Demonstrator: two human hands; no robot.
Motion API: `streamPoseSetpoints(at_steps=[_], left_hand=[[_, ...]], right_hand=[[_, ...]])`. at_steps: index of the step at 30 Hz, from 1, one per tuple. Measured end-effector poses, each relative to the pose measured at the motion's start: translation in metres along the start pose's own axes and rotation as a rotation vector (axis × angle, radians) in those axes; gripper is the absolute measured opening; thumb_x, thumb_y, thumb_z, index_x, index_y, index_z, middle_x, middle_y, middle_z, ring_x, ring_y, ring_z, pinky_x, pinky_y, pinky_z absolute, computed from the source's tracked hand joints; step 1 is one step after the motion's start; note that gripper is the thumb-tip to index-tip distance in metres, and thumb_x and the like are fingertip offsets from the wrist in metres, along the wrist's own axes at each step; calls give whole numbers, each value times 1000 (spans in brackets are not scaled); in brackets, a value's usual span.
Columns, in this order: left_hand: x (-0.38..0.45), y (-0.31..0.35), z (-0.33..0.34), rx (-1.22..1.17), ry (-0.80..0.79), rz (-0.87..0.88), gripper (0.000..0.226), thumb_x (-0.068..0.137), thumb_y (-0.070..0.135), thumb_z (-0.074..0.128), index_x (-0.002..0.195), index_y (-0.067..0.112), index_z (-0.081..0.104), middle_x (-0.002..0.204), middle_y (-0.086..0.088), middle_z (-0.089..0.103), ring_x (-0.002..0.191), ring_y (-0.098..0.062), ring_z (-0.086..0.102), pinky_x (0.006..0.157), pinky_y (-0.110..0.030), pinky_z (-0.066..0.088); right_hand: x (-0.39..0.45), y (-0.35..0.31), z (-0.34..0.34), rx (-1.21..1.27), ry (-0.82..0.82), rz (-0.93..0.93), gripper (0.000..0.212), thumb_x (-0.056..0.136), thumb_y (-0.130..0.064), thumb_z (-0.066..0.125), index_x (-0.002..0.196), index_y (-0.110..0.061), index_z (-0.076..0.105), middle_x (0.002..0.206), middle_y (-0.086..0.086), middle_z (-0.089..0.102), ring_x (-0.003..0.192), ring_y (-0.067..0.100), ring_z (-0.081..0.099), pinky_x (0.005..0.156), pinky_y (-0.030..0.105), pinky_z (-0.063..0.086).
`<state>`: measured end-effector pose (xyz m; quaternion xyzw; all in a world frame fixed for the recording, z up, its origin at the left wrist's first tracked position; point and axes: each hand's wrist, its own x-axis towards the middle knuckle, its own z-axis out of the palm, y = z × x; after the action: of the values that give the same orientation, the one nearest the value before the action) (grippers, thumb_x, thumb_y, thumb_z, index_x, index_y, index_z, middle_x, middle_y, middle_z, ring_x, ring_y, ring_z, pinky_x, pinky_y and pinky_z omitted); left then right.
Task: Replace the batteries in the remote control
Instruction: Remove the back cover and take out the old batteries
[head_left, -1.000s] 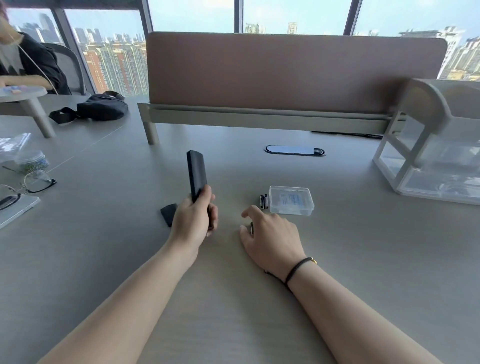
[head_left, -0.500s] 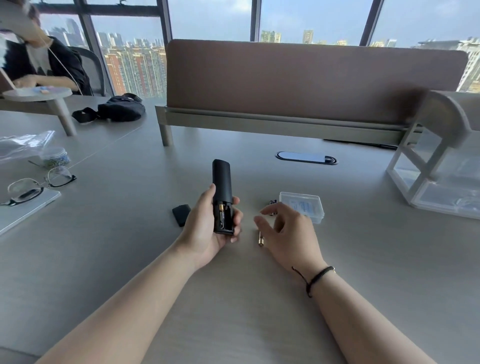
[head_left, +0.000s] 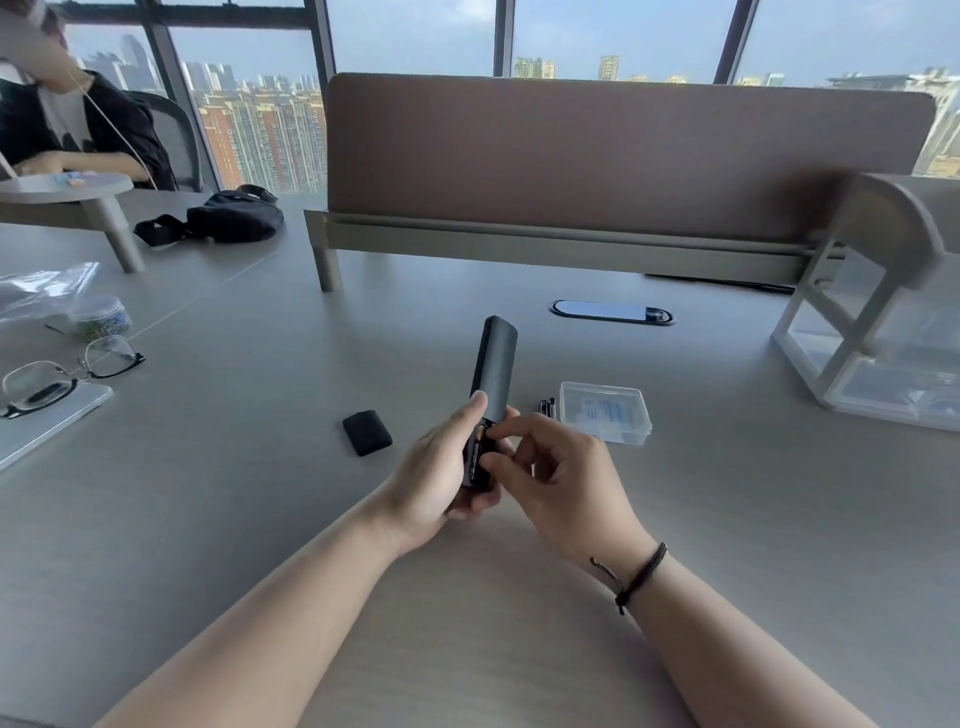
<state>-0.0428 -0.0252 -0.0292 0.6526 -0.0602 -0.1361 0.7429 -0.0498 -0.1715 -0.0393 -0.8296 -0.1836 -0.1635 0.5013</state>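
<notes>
Head view, single entry.

Remote control (head_left: 492, 374): black, slim, raised above the desk (head_left: 208, 519), tilted with its far end pointing away from the person. Battery bay at its near end lies open and faces up; one battery (head_left: 479, 451) sits in the bay's left slot.

Left hand (head_left: 441, 480): curled round the near end of the remote control from the left and below, thumb lying along its left edge.

Right hand (head_left: 558, 480): at the open bay from the right, fingers curled, forefinger and thumb tips pinched together on the bay's right side. Whether a battery sits between them cannot be told.

Battery cover (head_left: 367, 432): black, flat on the desk, near and left of the left hand, apart from it.

Loose batteries (head_left: 548, 407): a small dark pair on the desk, touching or just beside the left edge of a clear plastic case (head_left: 605, 420), beyond the right hand.

Edges and room: bare desk surface lies under both forearms and to the right of the case. A cable grommet (head_left: 612, 313) is farther back; the divider screen (head_left: 623, 156) bounds the far side. A clear rack (head_left: 872, 332) stands at far right. Spectacles (head_left: 67, 371), a bead jar (head_left: 101, 317) and a black bag (head_left: 234, 215) lie well to the left.
</notes>
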Motion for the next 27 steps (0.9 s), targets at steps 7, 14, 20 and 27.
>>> streamPoseSetpoints(at_steps=[7,14,20,27], left_hand=[[-3,2,4,30,-67,46,21,94,10,37,95,7,58,54,-1,54,48,-17,44,44,-24,22],[-2,1,2,87,-112,50,45,74,6,40,115,-8,50,54,1,53,51,-17,42,46,-26,24],[0,-5,4,269,-44,115,30,92,-8,36,105,14,50,48,8,54,47,-12,42,44,-25,28],[4,-15,2,418,25,239,18,98,-2,43,113,5,48,64,4,53,53,-20,45,44,-27,36]], right_hand=[[3,2,-2,113,10,81,22,85,-12,73,80,-33,73,50,-7,51,50,9,44,52,25,37],[4,-3,-2,156,12,115,28,88,-11,71,77,-37,72,52,1,53,51,19,47,53,33,41],[4,-2,-1,172,26,104,25,87,-13,72,76,-35,72,57,19,60,51,35,51,58,50,50],[3,0,-1,142,32,111,19,84,-10,75,75,-28,76,57,7,65,48,7,50,49,27,43]])
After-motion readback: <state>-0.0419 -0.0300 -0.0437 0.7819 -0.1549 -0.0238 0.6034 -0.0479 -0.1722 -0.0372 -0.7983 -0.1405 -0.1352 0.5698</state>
